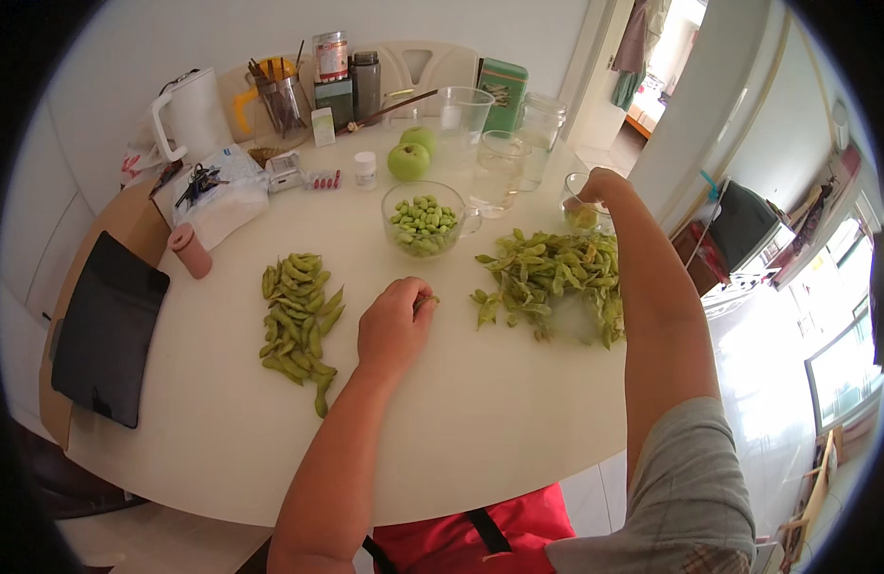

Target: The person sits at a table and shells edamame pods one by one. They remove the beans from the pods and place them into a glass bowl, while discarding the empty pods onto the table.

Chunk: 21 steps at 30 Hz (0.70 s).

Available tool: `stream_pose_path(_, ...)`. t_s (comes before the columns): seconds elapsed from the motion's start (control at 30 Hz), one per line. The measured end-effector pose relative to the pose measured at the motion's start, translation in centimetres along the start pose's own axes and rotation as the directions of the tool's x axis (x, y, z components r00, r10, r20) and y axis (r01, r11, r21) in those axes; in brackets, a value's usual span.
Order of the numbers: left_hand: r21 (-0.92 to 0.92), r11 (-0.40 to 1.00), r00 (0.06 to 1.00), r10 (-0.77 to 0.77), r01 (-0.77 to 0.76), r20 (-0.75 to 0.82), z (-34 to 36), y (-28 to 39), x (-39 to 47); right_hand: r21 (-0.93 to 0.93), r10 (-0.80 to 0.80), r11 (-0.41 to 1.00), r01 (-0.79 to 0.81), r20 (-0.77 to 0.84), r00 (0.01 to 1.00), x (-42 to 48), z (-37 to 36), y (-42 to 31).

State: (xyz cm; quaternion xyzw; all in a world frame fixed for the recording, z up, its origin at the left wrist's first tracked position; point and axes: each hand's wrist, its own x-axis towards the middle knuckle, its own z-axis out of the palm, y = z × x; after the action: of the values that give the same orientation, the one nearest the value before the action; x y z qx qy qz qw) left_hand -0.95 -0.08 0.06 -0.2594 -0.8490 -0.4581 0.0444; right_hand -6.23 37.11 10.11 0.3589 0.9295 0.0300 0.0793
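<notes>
My left hand (393, 326) is closed around a green soybean pod (425, 303), which mostly hides behind the fingers and thumb. My right hand (605, 188) reaches over the rim of a small glass cup (589, 219) with yellowish-green bits in it; its fingertips are hidden, so what they grip does not show. Between the hands, further back, stands a glass mug (422, 247) of shelled green beans (423, 217). Whole soybean pods (295, 316) lie in a column left of my left hand. Flattened, split-looking pods (557, 276) form a heap below the right hand, partly behind the forearm.
Behind the mug are two green apples (408, 161), a glass of clear liquid (501, 176) and a white pill bottle (365, 170). A pink cylinder (189, 250) and a dark tablet (112, 330) sit at the left. A white kettle (194, 115) stands at the back.
</notes>
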Motion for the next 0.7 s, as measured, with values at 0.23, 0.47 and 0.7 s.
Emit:
stream_pose_path(0.23,0.007,1.000,1.000,-0.007,0.007,0.000,-0.2,0.1,0.0,-0.006,0.052,0.999,-0.052,0.039,0.998,0.0,0.6,-0.6)
stream_pose_path(0.47,-0.004,1.000,1.000,0.017,-0.017,-0.011,-0.2,-0.1,-0.1,0.119,-0.035,0.992,0.037,-0.021,0.999,0.7,1.0,-0.1)
stream_pose_path(0.7,-0.032,0.999,1.000,-0.024,0.025,0.003,-0.4,0.5,-0.2,0.472,0.021,0.876,0.098,-0.241,0.970,-0.9,-2.7,2.0)
